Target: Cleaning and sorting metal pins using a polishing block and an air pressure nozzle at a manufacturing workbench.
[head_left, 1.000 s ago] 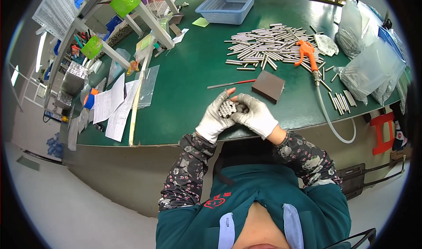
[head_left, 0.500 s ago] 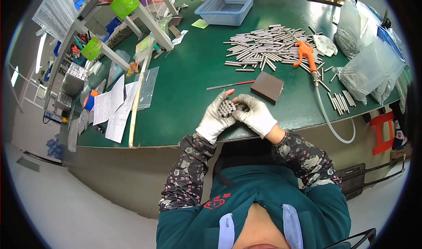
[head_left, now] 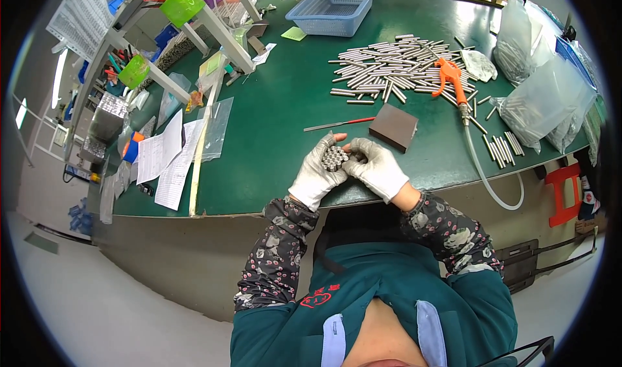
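Both my hands wear pale gloves with bare fingertips and meet above the front edge of the green table. My left hand (head_left: pixel 317 176) is closed around a bundle of steel pins (head_left: pixel 334 159), their round ends facing up. My right hand (head_left: pixel 378 170) grips the bundle's right side, its thumb and fingers pressed against the pins. Just beyond my hands lie a thin file with a red handle (head_left: pixel 355 121) and a brown rectangular block (head_left: pixel 393 128). A wide heap of loose steel pins (head_left: pixel 395 69) spreads farther back.
An orange air gun (head_left: pixel 451 82) with a clear hose lies right of the heap. Near the right edge are short rows of pins (head_left: pixel 503 150) and plastic bags of pins (head_left: pixel 544 101). A blue basket (head_left: pixel 334 26) stands at the back; papers (head_left: pixel 172 163) and shelving (head_left: pixel 223 36) are left.
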The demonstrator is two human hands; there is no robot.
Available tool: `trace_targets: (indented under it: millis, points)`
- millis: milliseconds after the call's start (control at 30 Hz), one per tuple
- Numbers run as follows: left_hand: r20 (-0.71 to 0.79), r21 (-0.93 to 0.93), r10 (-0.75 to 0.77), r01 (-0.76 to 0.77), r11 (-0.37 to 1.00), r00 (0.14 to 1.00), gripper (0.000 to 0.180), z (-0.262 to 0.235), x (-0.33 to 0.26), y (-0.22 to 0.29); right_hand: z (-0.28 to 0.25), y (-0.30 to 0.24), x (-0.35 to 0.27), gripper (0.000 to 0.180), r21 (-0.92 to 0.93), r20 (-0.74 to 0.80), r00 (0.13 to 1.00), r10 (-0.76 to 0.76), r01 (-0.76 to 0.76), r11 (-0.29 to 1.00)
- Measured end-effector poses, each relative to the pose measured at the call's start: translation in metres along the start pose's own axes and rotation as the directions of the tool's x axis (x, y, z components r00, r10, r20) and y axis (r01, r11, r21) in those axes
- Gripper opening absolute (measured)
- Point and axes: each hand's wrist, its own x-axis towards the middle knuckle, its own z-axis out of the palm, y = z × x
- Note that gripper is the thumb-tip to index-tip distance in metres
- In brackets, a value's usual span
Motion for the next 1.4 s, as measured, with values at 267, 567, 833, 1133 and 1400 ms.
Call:
trace_targets:
  millis: [267,567,833,1133,1400]
  points:
    - [-0.032,0.033,0.048,-0.047,0.998,0.998,0.057,0.001,-0.003,-0.002,-0.015,-0.015,-0.007,0.025,-0.073,0.007,1.000,-0.019,0.019,0.997]
    - [-0.008,0.069,-0.042,0.043,0.997,0.999,0.057,0.004,-0.004,0.009,-0.073,-0.031,0.001,0.067,-0.964,-0.061,0.952,-0.300,0.022,0.265]
    - [-0.071,-0.070,-0.037,0.032,0.997,0.997,0.053,0.011,0.000,0.003,-0.059,-0.051,-0.009,0.053,-0.807,0.102,0.902,-0.419,0.321,0.495]
    - [-0.087,0.069,-0.025,0.031,0.997,0.996,0.055,0.014,-0.003,0.012,-0.076,-0.027,0.007,0.037,-0.919,-0.033,0.936,-0.351,0.109,0.379]
    - [-0.073,-0.049,0.243,-0.246,0.968,0.967,0.058,0.013,-0.006,-0.009,-0.071,-0.035,-0.014,0.057,-0.913,-0.067,0.938,-0.339,0.079,0.400]
